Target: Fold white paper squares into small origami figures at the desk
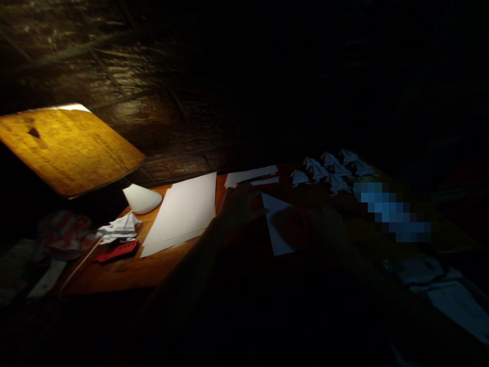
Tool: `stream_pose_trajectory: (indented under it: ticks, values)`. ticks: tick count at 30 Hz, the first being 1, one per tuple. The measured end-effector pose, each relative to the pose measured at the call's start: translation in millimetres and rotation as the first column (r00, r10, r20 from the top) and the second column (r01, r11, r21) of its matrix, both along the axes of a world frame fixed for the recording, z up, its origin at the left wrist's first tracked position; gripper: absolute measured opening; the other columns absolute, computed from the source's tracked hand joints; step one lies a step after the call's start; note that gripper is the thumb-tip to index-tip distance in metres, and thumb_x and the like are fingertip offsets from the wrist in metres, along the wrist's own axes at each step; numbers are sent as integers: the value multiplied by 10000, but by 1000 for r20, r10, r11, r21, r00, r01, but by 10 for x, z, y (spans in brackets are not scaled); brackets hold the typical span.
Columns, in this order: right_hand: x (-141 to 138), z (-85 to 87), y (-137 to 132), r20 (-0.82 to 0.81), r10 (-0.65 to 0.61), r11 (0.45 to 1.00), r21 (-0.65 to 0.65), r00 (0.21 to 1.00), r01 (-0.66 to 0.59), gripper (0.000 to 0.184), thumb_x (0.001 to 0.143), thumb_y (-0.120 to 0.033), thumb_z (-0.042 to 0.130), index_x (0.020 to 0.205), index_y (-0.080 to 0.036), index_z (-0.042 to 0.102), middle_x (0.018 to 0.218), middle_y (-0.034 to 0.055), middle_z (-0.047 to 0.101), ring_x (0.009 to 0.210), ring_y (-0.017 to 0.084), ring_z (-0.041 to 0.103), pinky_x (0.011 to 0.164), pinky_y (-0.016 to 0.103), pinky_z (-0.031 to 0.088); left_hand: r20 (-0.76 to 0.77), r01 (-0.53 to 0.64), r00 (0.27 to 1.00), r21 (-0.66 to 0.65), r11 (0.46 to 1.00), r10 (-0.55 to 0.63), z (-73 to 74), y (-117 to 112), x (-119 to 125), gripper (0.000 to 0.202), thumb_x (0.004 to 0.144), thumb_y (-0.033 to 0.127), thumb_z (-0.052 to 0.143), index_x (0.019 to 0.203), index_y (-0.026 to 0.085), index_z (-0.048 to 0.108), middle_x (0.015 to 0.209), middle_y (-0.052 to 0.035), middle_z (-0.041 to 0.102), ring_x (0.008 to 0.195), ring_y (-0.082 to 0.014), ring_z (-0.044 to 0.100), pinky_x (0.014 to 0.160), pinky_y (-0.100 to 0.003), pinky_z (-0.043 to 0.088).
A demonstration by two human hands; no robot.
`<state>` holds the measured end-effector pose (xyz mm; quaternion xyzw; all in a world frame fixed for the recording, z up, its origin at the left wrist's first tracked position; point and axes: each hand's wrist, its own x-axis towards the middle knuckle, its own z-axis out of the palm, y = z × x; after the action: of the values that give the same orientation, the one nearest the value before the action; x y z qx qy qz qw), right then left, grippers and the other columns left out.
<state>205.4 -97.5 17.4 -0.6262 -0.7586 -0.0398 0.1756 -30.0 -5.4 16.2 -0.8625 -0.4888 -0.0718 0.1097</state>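
Note:
In the dim middle of the table lies a white sheet of paper (pixel 278 237), narrow in outline, with a shadow across it. My left hand (pixel 242 204) is beside its left edge, fingers apart; whether a fingertip touches the paper I cannot tell. To the sheet's right, my right hand (pixel 324 221) is almost lost in darkness, so its fingers do not show. Left of my left arm is a stack of white paper (pixel 187 211). Beyond my left hand lie paper strips (pixel 252 176) with a dark and red thin object on them.
Several folded paper figures (pixel 315 169) stand at the back right, near a pixelated bluish patch. On the left are a lamp base (pixel 142 199), a glowing yellow shade (pixel 72 148), a crumpled paper piece (pixel 121 228), a red object (pixel 119 251) and a cable. A wall rises behind.

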Motion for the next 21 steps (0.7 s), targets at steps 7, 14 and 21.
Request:
stream_pose_trajectory:
  ticks: [7, 14, 21]
  values:
    - [18, 17, 69, 103, 100, 995, 14, 990, -102, 295, 958, -334, 536, 1071, -141, 729, 1090, 184, 732, 977, 296, 663, 831, 397, 439, 35, 22, 999, -12, 1000, -22, -2, 2, -12, 654, 862, 691, 617, 1358, 266, 605, 1406, -158, 527, 1294, -381, 501, 1038, -572, 386]
    - [98, 26, 296, 104, 165, 983, -100, 981, -155, 319, 952, -371, 556, 1160, -164, 683, 1168, 173, 714, 995, 302, 681, 758, 365, 469, 156, 85, 985, -57, 995, -75, -66, 65, 11, 575, 934, 563, 575, 1369, 189, 549, 1404, -156, 564, 1300, -356, 523, 1065, -543, 402]
    - [213, 187, 773, 62, 376, 906, -234, 925, -353, 248, 824, -311, 711, 1055, -229, 742, 1062, 87, 755, 981, 261, 695, 788, 316, 475, 246, 359, 915, -134, 924, -320, -119, 124, 131, 607, 863, 269, 643, 1447, 218, 485, 1494, -127, 530, 1416, -295, 462, 1161, -490, 364]
